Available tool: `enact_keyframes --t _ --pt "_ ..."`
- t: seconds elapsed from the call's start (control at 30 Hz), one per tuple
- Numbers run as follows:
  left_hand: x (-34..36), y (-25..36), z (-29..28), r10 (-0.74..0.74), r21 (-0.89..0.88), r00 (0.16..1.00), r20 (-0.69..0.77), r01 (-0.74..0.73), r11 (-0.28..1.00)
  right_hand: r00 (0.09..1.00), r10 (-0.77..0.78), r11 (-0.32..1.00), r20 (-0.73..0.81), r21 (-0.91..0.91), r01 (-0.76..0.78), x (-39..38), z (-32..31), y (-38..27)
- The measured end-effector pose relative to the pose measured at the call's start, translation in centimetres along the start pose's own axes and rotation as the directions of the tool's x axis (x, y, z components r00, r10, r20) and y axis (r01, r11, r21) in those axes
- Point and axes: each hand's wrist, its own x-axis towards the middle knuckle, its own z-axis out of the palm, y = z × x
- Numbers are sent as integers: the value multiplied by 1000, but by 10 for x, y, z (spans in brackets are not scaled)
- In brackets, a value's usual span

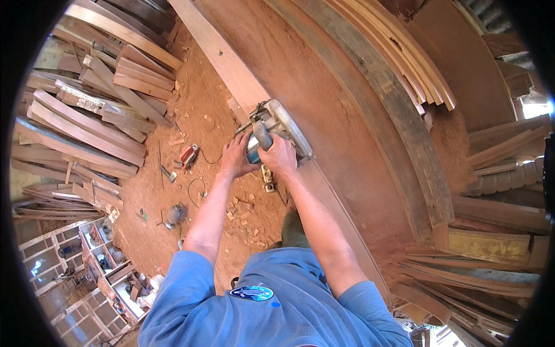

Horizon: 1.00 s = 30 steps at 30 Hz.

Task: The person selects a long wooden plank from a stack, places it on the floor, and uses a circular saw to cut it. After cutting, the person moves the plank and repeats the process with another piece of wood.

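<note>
A circular saw [281,124] with a grey metal guard and a blue-green body rests on a long wooden plank [230,69]. The plank runs from the upper left toward the lower right. My right hand [280,155] is wrapped round the saw's rear handle. On the saw's left side, my left hand [236,156] grips its body or front knob; the exact spot is hidden by the fingers. Both forearms reach up from the lower edge. The blade is out of sight under the guard.
Sawdust and offcuts [241,213] cover the floor. A red power tool [188,157] with a cord lies left of my arm, near another grey tool [175,215]. Stacked boards [87,124] line the left; long curved planks [399,110] lie on the right. Shelving [107,254] stands lower left.
</note>
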Motion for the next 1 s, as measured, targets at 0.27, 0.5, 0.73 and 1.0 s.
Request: enact_keyframes --t 0.27,0.5,0.73,1.0 --pt "17 -15 -11 12 -19 1000 -6 -12 1000 1000 5 1000 4 4 -5 20 6 -14" --pt "28 -26 -16 25 -28 999 -24 -25 999 1000 -3 1000 -12 14 3 31 10 -24" --pt "40 -37 -19 39 -26 997 -68 -41 999 1000 1 1000 -16 4 -1 47 16 -32" --pt "53 -50 -27 23 -18 999 -38 -24 1000 1000 -25 1000 -17 4 25 65 25 -37"
